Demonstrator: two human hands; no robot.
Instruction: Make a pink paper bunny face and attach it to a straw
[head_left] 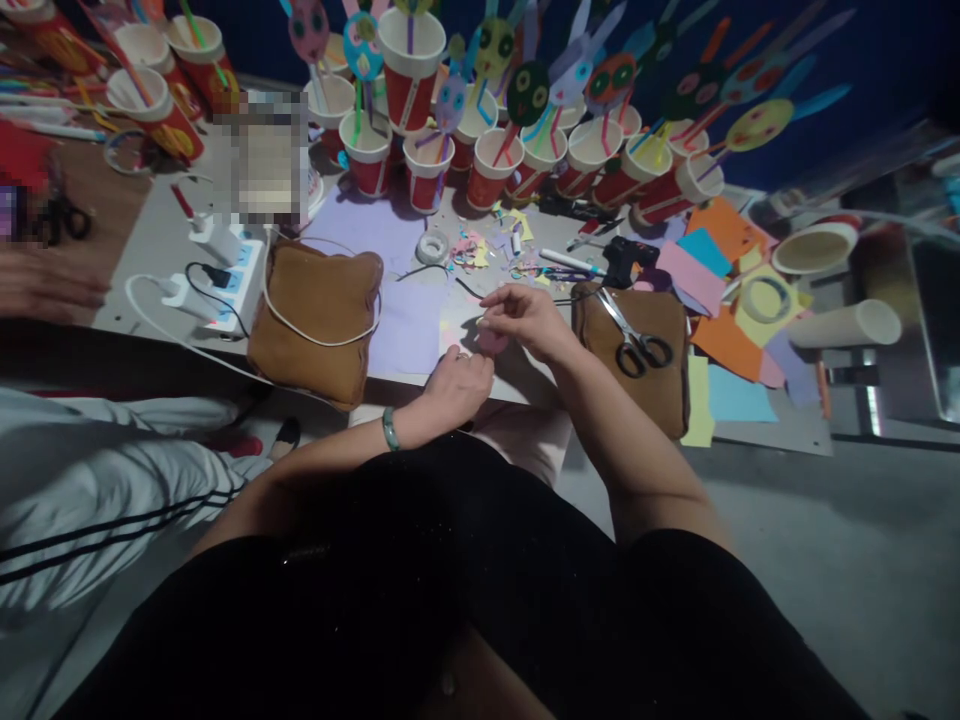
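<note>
My left hand (455, 385) rests at the near table edge, fingers curled beside a small pink paper piece (491, 341); a green bracelet (390, 428) sits on its wrist. My right hand (525, 315) pinches the same pink piece from above, over a pale purple sheet (409, 325). Black-handled scissors (636, 345) lie on a brown pouch (664, 385) just right of my right forearm.
A second brown pouch (315, 320) and a white power strip (225, 275) lie to the left. Red paper cups (427, 170) with paper animals crowd the far edge. Coloured paper sheets (720, 290), a tape roll (433, 247) and scraps cover the table. Another person's hand (45, 285) rests at left.
</note>
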